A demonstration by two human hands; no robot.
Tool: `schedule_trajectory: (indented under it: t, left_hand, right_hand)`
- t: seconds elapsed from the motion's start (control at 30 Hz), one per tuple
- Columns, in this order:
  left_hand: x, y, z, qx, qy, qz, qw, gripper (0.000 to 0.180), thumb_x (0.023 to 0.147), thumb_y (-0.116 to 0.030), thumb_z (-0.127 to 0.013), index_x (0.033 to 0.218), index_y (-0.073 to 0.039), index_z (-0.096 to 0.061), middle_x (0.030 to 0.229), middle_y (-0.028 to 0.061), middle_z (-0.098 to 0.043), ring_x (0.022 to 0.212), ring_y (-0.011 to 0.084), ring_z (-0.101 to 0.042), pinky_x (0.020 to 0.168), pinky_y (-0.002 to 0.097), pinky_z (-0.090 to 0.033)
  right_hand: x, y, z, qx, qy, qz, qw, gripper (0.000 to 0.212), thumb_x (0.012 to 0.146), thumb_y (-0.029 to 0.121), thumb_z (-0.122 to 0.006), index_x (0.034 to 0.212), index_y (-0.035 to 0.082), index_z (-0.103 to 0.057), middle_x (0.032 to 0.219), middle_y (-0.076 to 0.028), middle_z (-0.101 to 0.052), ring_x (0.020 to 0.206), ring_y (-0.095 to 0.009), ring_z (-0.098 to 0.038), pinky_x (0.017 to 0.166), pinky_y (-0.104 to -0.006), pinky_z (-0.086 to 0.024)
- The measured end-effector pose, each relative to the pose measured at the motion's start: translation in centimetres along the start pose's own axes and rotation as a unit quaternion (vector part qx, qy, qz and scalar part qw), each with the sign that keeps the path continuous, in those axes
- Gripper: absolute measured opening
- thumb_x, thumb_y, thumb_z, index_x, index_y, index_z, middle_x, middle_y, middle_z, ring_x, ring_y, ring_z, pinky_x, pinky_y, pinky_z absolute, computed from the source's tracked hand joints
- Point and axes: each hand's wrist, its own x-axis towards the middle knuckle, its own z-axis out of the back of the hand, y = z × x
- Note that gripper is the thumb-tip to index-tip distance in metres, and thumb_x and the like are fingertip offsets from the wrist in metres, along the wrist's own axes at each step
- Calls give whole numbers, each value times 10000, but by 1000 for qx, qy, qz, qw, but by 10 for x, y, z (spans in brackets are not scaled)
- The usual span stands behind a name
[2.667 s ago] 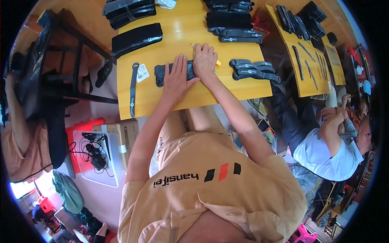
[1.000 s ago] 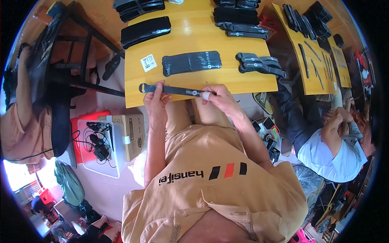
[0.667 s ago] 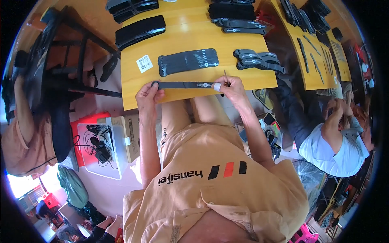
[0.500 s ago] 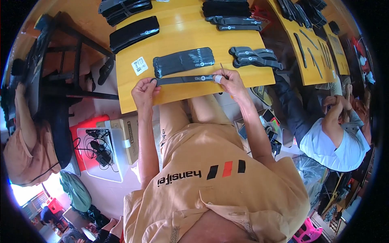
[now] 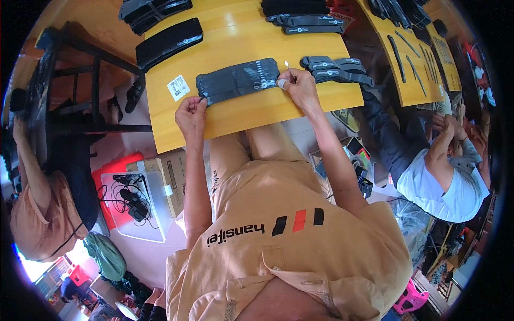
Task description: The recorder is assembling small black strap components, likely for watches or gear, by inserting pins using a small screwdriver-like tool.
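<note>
Stretching left to right in the head view, the flat row of black straps (image 5: 235,83) reaches from the left hand (image 5: 191,113), pinching its near corner, to the right hand (image 5: 302,89), gripping a white-tipped stick (image 5: 287,65), neither nearer.

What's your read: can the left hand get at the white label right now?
Probably yes: the label lies uncovered on the table just beyond the left hand, nothing in between, though that hand seems to be pinching a strap.
</note>
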Motion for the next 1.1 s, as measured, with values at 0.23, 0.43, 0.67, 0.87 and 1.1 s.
schedule_trajectory:
  t: [0.23, 0.43, 0.67, 0.87, 1.1]
  left_hand:
    - [3, -1, -4, 30, -12, -7, 999, 99, 767, -59, -653, 818, -3, -590, 652, -3, -553, 485, 51, -460, 433, 176, -371]
    - [6, 3, -4, 47, -28, 5, 998, 99, 761, -42, -653, 826, -3, -590, 648, 0, -548, 479, 56, -459, 427, 186, -390]
    - [5, 2, -5, 63, -31, -7, 998, 96, 759, -38, -652, 818, -7, -584, 624, -2, -538, 463, 56, -452, 418, 183, -378]
    - [7, 6, -5, 85, -42, -12, 995, 103, 759, -52, -654, 809, -12, -574, 617, -3, -532, 463, 55, -451, 413, 183, -374]
    - [6, -1, -6, 107, -49, -5, 993, 117, 748, -62, -662, 793, -23, -562, 610, 7, -536, 447, 62, -455, 396, 191, -368]
  right_hand:
    - [0, 1, -2, -26, -12, -20, 999, 100, 688, 114, -664, 741, 30, -656, 605, -65, -601, 550, -151, -556, 558, -281, -436]
    - [3, 0, -5, -36, -15, -20, 999, 98, 686, 123, -670, 741, 43, -658, 616, -69, -607, 560, -169, -569, 566, -297, -441]
    - [3, 1, -5, -58, -24, -31, 998, 100, 679, 133, -674, 742, 57, -663, 618, -69, -613, 570, -182, -584, 570, -306, -448]
    - [4, 1, -6, -68, -30, -35, 997, 109, 669, 141, -675, 743, 62, -665, 617, -70, -617, 572, -191, -594, 576, -312, -460]
    - [5, 2, -7, -78, -32, -39, 996, 102, 667, 142, -670, 733, 65, -661, 619, -67, -619, 581, -193, -602, 579, -318, -463]
